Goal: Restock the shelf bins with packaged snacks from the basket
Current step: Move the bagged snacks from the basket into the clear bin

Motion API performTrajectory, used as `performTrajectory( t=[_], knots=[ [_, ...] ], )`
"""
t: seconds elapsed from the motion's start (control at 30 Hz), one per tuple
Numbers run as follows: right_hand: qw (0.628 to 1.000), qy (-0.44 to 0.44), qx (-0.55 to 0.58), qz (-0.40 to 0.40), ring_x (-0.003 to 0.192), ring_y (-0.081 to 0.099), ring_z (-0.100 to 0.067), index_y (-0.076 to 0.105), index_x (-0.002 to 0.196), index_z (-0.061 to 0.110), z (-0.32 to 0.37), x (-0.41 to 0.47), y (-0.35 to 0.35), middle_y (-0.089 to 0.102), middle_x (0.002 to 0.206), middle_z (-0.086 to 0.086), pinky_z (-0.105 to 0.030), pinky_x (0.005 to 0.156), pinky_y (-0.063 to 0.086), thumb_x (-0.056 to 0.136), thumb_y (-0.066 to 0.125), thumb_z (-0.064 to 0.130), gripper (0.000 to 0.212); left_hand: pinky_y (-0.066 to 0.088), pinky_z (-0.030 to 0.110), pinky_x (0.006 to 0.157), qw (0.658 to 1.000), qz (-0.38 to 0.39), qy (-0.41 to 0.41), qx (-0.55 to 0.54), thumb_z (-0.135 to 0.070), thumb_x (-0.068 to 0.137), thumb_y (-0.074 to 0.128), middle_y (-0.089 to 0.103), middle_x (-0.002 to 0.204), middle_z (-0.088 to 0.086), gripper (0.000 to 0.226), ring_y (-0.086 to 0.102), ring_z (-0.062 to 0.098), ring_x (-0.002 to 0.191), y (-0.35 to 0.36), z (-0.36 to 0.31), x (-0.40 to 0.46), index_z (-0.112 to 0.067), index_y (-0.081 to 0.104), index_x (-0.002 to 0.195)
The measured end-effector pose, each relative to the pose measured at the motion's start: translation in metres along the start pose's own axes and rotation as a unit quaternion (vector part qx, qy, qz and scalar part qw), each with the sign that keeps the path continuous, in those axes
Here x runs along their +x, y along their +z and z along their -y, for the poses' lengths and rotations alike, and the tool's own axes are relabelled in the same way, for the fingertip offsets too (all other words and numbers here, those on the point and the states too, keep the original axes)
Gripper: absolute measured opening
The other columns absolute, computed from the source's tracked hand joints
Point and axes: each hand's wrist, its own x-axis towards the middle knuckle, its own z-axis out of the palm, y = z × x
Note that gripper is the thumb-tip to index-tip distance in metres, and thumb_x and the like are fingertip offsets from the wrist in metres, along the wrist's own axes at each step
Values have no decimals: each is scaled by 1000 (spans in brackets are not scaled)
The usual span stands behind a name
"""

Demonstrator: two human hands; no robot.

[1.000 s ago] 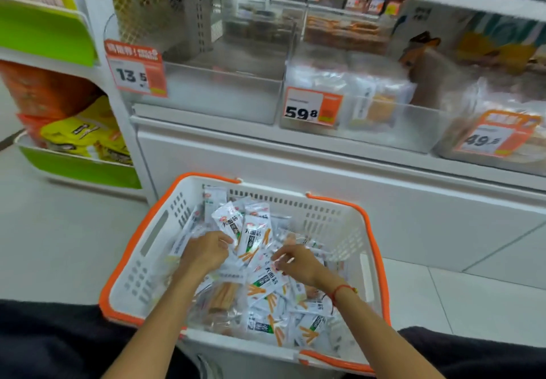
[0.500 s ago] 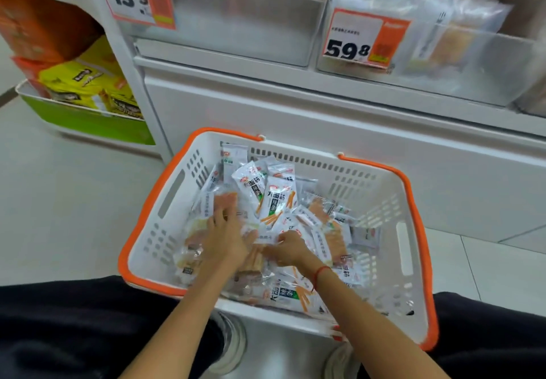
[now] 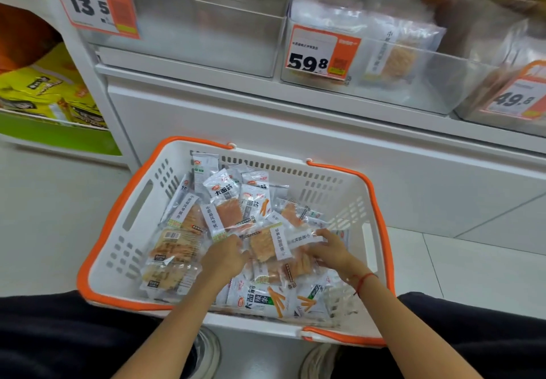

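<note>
A white basket with an orange rim (image 3: pixel 381 231) stands on the floor between my knees, holding several snack packets. Some are white printed packets (image 3: pixel 257 303), others are clear packets with orange snacks (image 3: pixel 229 214). Both hands are inside the basket. My left hand (image 3: pixel 224 259) pinches the left edge of a clear packet with a white label (image 3: pixel 264 245). My right hand (image 3: pixel 332 250) curls its fingers over a neighbouring clear packet (image 3: pixel 304 238). Above, the clear shelf bin behind the 13.5 tag (image 3: pixel 206 33) holds nothing. The bin with the 59.8 tag (image 3: pixel 443 83) holds clear packets.
A third bin with a 49.8 tag (image 3: pixel 514 99) sits at the right edge. Yellow bags (image 3: pixel 44 89) lie on a green-edged shelf at left. A white cabinet front (image 3: pixel 325 139) rises right behind the basket. My shoes (image 3: pixel 209 355) show under the basket's near rim.
My hands have shifted from the white packets at the back to the clear packets in the basket's middle, uncovering several. My right hand moved right. The view dropped towards the basket, then rose a little.
</note>
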Motion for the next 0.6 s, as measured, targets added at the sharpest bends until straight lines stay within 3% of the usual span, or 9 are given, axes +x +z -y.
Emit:
performTrajectory(
  t=[0.07, 0.17, 0.27, 0.33, 0.4, 0.47, 0.53, 0.6],
  knots=[
    [999, -7, 7, 39, 58, 43, -14, 48, 105, 13, 1, -6, -1, 53, 74, -9, -23, 56, 36, 87, 62, -1, 26, 50, 39, 86, 999, -26, -20, 12, -54, 87, 55, 60, 119, 6, 58, 61, 25, 102, 4, -10, 1, -14, 45, 128],
    [998, -10, 6, 64, 60, 45, -11, 51, 106, 14, 0, -11, -4, 53, 74, -4, -19, 57, 37, 89, 60, -1, 25, 50, 39, 87, 997, -63, -31, 9, -52, 78, 69, 57, 125, 10, 80, 57, 29, 111, 6, -22, 1, -6, 35, 134],
    [998, 0, 18, 56, 78, 54, -17, 48, 124, 13, -6, -9, -9, 60, 91, -8, -20, 64, 42, 89, 62, 6, 38, 51, 36, 83, 995, -37, -40, -87, -48, 67, 80, 61, 115, 8, 92, 61, 27, 102, 2, -29, 1, -7, 33, 134],
    [998, -1, 49, 49, 85, 56, -19, 50, 126, 11, -7, -9, -11, 63, 101, -11, -22, 67, 44, 90, 62, 12, 38, 50, 38, 91, 972, -20, -63, -227, -42, 63, 85, 60, 114, 6, 89, 60, 25, 104, 0, -32, 0, -11, 40, 134],
    [995, -22, 87, 48, 74, 63, -13, 55, 124, 9, -6, -8, -10, 68, 99, -10, -21, 64, 50, 92, 58, 11, 32, 49, 39, 93, 944, -2, -75, -320, -34, 64, 86, 59, 115, 5, 80, 57, 25, 108, 1, -35, -2, -11, 47, 130],
    [989, -37, 134, 47, 61, 64, -9, 55, 123, 11, 0, -9, -6, 68, 88, -7, -23, 50, 52, 94, 53, 9, 29, 51, 38, 87, 917, 7, -81, -391, -22, 68, 85, 60, 109, 5, 54, 59, 24, 103, 3, -39, -6, -9, 56, 112],
    [978, -53, 196, 43, 61, 65, -14, 57, 117, 14, 9, -11, 0, 69, 86, -6, -26, 45, 52, 94, 54, 6, 25, 49, 31, 74, 882, -5, -92, -463, -16, 72, 81, 63, 100, 7, 28, 59, 19, 87, 2, -44, -10, -12, 60, 92],
    [964, -68, 255, 37, 62, 66, -13, 61, 106, 16, 18, -13, 5, 70, 85, -6, -26, 50, 53, 91, 58, 5, 19, 44, 26, 71, 854, 0, -104, -509, -19, 76, 78, 62, 102, 6, 28, 57, 18, 87, -3, -50, -15, -8, 65, 97]
  ],
)
